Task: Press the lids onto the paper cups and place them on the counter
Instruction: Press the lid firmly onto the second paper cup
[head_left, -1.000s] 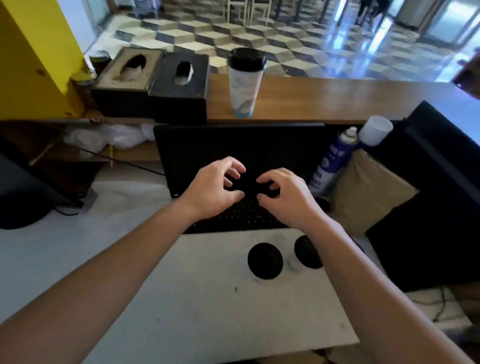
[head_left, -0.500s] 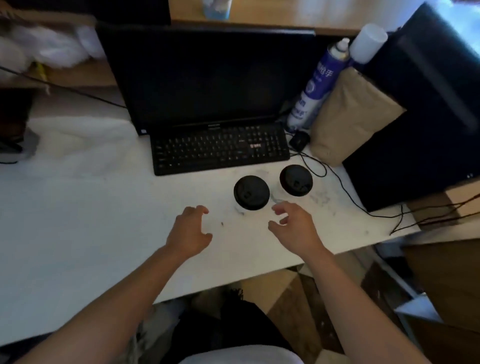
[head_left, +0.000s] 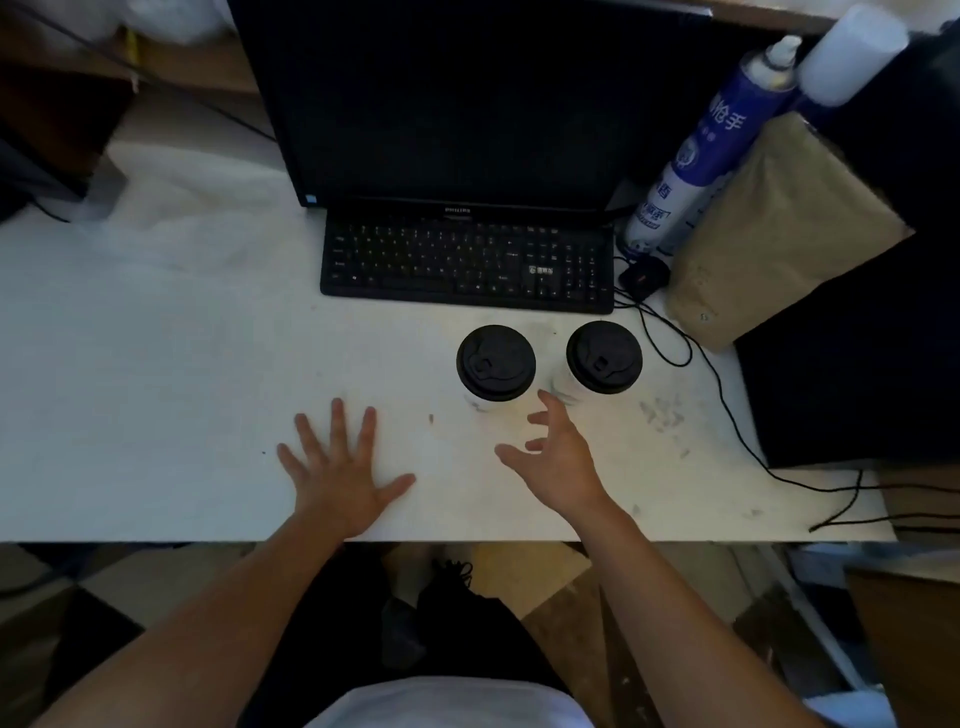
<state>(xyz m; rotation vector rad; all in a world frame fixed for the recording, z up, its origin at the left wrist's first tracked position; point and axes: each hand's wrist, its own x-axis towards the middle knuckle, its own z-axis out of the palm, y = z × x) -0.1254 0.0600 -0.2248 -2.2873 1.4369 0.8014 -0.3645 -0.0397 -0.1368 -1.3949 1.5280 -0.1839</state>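
Head view, looking down on a white table (head_left: 156, 364). Two paper cups (head_left: 480, 404) stand upright side by side, slightly apart, right of the table's middle, between the keyboard (head_left: 467, 265) and the near edge. Each is capped: left lid (head_left: 496, 362), right lid (head_left: 604, 356). Both lids are round and black, with a raised sip spout. Seen from above, they hide all but a pale sliver of cup wall.

The left hand (head_left: 337, 467) lies palm-down on the table by the near edge, left of the cups. Its fingers are straight and spread, and it grasps nothing. The right hand (head_left: 558, 452) is also empty, its fingers loosely bent and parted. Its longest fingertip is just short of the gap between the cups and appears to touch neither. Whether this hand rests on the table cannot be told.

Count: two cups, two lids, two hands. Toward the far edge are one keyboard, one dark monitor (head_left: 452, 104), one blue-and-white spray can (head_left: 696, 171) and one brown paper package (head_left: 769, 223).
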